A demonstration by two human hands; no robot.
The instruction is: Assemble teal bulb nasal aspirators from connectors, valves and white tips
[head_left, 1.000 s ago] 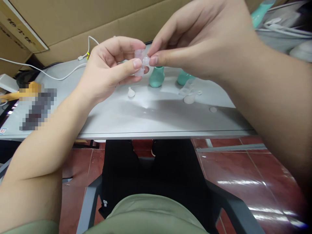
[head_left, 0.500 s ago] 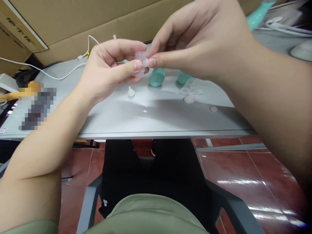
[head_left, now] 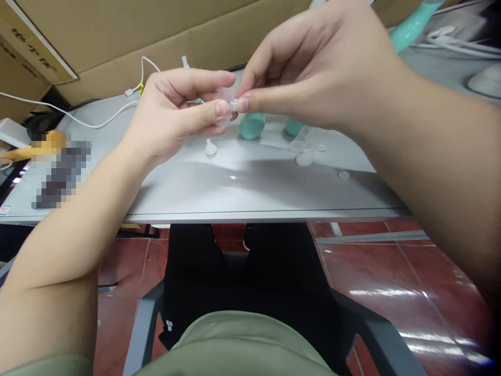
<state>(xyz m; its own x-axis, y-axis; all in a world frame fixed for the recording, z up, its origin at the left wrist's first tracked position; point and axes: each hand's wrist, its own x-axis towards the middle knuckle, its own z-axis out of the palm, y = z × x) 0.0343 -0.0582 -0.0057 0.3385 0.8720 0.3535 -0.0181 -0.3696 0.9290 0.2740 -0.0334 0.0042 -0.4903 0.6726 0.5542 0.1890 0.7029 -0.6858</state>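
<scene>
My left hand is closed round a translucent, frosted plastic piece shaped like a short cup. Its thumb presses the near side and its fingers wrap behind. At the right end of that piece, the thumb and forefinger of my right hand pinch a small clear, whitish part. The two parts touch; whether they are joined I cannot tell. Below the hands, a small white funnel-shaped piece stands on the grey table. Behind my fingers are a teal rounded object and a second teal object, both partly hidden.
Clear plastic pieces, a white round piece, a tiny ring and a flat disc lie to the right. A white cable crosses the left side. Cardboard walls the back.
The frosted piece has turned slightly between my left fingers. My right fingertips have shifted down a little with the small clear part. The things on the table have stayed put.
</scene>
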